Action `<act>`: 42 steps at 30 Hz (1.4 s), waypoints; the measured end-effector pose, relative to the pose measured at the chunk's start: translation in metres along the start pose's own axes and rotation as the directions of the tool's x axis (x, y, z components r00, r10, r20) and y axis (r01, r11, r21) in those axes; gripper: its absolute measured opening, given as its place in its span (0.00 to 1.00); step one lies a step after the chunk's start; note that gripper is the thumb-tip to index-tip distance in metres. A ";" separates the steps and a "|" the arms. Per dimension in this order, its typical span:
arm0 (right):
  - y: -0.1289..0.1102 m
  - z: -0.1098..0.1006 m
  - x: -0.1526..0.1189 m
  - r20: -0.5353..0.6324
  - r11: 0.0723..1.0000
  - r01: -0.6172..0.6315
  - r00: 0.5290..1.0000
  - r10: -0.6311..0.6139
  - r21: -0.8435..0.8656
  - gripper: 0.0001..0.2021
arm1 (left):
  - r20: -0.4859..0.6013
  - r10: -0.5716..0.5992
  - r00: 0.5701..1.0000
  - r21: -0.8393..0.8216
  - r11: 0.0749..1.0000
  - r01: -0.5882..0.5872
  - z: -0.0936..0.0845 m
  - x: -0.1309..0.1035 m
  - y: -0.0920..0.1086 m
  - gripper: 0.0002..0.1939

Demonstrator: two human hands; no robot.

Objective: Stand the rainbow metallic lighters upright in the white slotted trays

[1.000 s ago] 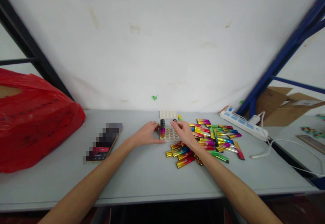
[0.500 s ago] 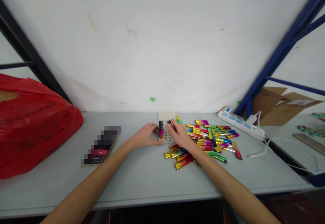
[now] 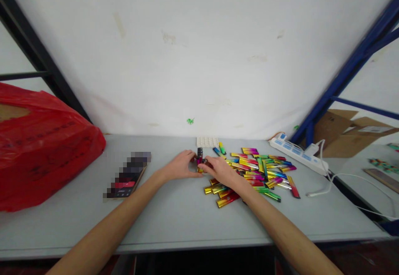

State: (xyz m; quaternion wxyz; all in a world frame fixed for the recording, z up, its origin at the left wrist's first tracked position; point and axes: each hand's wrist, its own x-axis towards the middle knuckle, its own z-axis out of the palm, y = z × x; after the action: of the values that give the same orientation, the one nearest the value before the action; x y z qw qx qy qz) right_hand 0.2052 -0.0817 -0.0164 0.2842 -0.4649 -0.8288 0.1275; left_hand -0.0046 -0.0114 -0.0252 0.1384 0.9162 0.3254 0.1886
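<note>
A short row of lighters (image 3: 200, 152) with black tops stands upright in a pale tray that my hands now mostly hide. My left hand (image 3: 181, 165) curves around the tray's left side, thumb along the near edge and fingers farther back. Pinched in my right hand (image 3: 220, 169) is a lighter (image 3: 205, 161), its dark top showing at the fingertips beside the row. Just right of and beneath my right forearm spreads a loose pile of shiny multicoloured lighters (image 3: 249, 164).
Behind my hands a second pale tray with hollows (image 3: 208, 142) lies by the wall. A phone (image 3: 129, 177) is at left, near a red plastic bag (image 3: 46, 150). On the right are a white power strip (image 3: 299, 155), its cable, and a cardboard box (image 3: 336, 133).
My right hand has come left and lower with the lighter, up against the standing row. A blue lighter shows near the back tray. My left hand keeps its place, while the view shifts slightly.
</note>
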 end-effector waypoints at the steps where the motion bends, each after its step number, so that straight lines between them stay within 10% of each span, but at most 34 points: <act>1: -0.001 0.000 0.000 0.022 0.999 0.021 1.000 -0.020 -0.045 0.20 | 0.004 0.001 1.000 -0.001 1.000 -0.001 0.000 0.000 0.000 0.31; 7: -0.005 -0.009 0.003 -0.025 0.966 0.021 0.999 -0.028 -0.259 0.22 | 0.002 0.009 1.000 -0.026 1.000 -0.009 0.000 -0.001 -0.001 0.30; 13: 0.045 -0.024 -0.001 -0.233 0.947 -0.180 0.965 0.117 -0.268 0.16 | -0.002 -0.008 1.000 -0.018 1.000 0.008 0.000 -0.001 0.000 0.33; 20: 0.074 -0.024 -0.003 -0.063 0.895 -0.272 0.962 0.267 -0.353 0.14 | 0.008 -0.012 1.000 -0.014 1.000 0.012 -0.001 -0.001 -0.001 0.33; 29: 0.071 -0.029 0.000 -0.117 0.767 -0.412 0.904 0.411 -0.491 0.10 | 0.023 -0.015 1.000 0.004 1.000 0.015 -0.001 -0.001 0.001 0.34; 37: 0.081 -0.035 -0.005 -0.286 0.872 -0.407 0.899 0.331 -0.271 0.17 | 0.029 -0.016 0.999 0.010 1.000 0.016 -0.001 -0.001 0.000 0.34; 42: 0.084 -0.041 0.000 -0.454 0.929 -0.258 0.816 0.357 0.266 0.16 | 0.067 -0.019 0.998 -0.015 1.000 0.020 -0.003 0.001 -0.004 0.37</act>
State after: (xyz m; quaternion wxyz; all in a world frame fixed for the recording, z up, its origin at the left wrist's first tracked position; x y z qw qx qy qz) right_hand 0.2878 -0.0385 -0.0230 0.5056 -0.5805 -0.6253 0.1281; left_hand -0.0073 -0.0080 -0.0240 0.1581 0.9177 0.3279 0.1588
